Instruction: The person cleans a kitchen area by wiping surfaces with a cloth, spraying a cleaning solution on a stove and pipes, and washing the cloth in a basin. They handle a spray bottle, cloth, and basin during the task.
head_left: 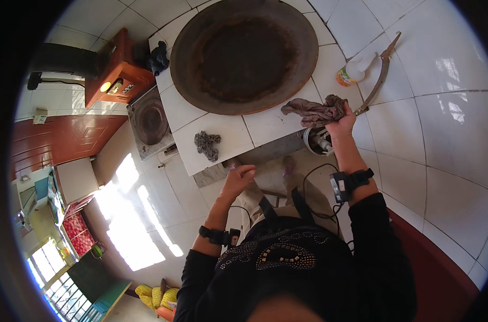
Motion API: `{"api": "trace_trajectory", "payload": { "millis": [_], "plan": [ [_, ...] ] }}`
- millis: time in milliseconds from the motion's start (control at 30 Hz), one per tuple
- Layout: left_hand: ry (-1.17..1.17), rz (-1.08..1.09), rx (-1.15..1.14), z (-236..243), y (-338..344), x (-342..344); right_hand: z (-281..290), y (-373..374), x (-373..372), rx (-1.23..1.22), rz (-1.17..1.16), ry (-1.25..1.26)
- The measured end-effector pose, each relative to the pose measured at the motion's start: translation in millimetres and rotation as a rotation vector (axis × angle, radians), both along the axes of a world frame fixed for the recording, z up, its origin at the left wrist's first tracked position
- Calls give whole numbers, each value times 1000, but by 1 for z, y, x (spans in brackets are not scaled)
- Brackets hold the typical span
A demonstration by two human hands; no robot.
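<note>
A damp-looking, dark brown cleaning rag (314, 111) is bunched in my right hand (341, 126), whose fingers are wrapped round its right end. The rag's loose end lies toward the near rim of a large, wide iron wok (182, 75) set in the white-tiled counter (222, 129). The wok's inside is dark, with rusty brown patches. My left hand (238, 181) hangs before the counter's front edge, its fingers curled in and nothing visible in them. Beyond it, a grey, crumpled scouring pad (207, 145) rests on the tiles.
At the right wall stand a white bottle (352, 73) and a curved, worn stick-like tool (382, 75). Below the rag is a round container (314, 141) with white objects. An orange-brown box (123, 75), a black bag (158, 58) and a low stove (150, 122) are at left.
</note>
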State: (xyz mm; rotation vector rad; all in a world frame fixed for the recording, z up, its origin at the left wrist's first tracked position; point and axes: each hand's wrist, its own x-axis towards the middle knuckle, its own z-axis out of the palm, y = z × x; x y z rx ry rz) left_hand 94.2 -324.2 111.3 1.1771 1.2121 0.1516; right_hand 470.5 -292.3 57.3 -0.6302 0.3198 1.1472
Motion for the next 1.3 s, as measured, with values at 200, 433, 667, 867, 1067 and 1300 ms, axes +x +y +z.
{"api": "trace_trajectory", "payload": {
  "millis": [200,433,667,867,1067,1300],
  "plan": [
    [266,245,467,-37,22,-49,-64,21,-39,-868,447,-1075],
    [573,344,636,-60,71,-112,-50,33,-103,-1088,958,-2042],
    [630,173,549,-78,88,-107,-50,29,-183,-657,840,-2320],
    [569,183,530,-84,96,-106,-39,10,-261,-72,983,-2492],
    [537,207,410,-78,93,-130,-30,-33,-222,372,2000,-1835],
    [452,419,170,-50,81,-141,28,-26,-113,-166,1365,-391]
  ]
}}
